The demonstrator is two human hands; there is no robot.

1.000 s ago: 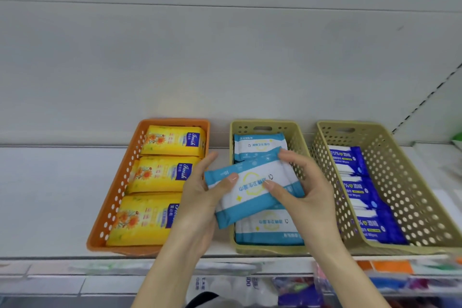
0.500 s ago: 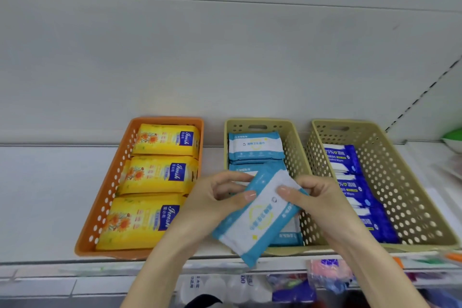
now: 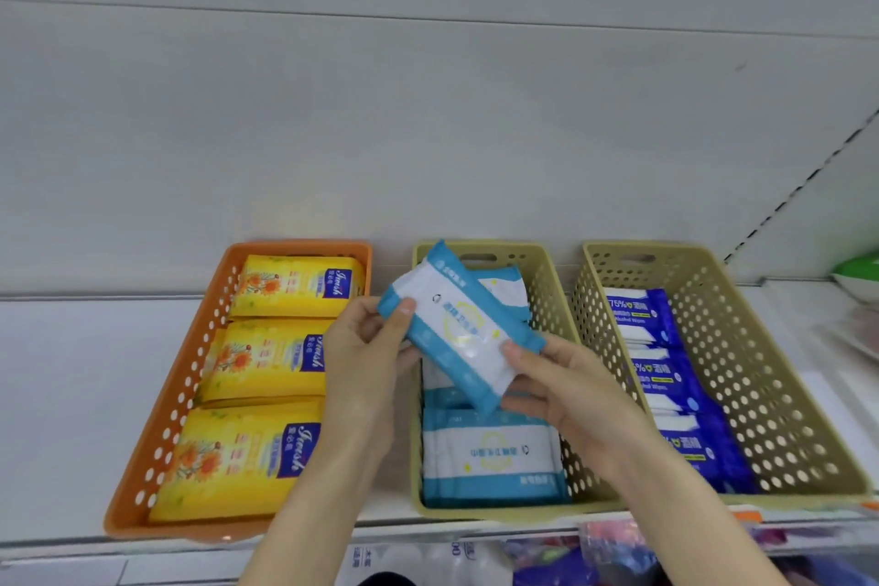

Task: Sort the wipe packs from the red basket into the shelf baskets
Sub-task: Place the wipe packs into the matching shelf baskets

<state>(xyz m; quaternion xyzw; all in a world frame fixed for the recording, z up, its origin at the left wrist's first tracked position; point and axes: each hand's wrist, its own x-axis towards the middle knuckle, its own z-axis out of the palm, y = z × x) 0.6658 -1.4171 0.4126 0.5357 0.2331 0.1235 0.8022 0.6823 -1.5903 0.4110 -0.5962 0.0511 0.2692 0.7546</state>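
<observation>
A light-blue and white wipe pack point(image 3: 459, 326) is held tilted above the middle beige basket point(image 3: 547, 271). My left hand point(image 3: 366, 347) pinches its upper left end and my right hand point(image 3: 566, 383) grips its lower right end. More light-blue packs point(image 3: 492, 454) lie flat in that basket, partly hidden by the held pack. The orange basket point(image 3: 176, 395) on the left holds three yellow packs point(image 3: 266, 359). The right beige basket point(image 3: 761, 376) holds dark-blue packs point(image 3: 666, 366). The red basket is not in view.
All three baskets stand on a white shelf point(image 3: 62, 395) against a pale back wall. A green object point(image 3: 858, 274) sits at the far right. Below the shelf edge, mixed packaged goods point(image 3: 547, 559) show on a lower level.
Both hands have turned the light-blue pack and lifted it from the basket's front edge up over the middle of the basket. The view moved closer.
</observation>
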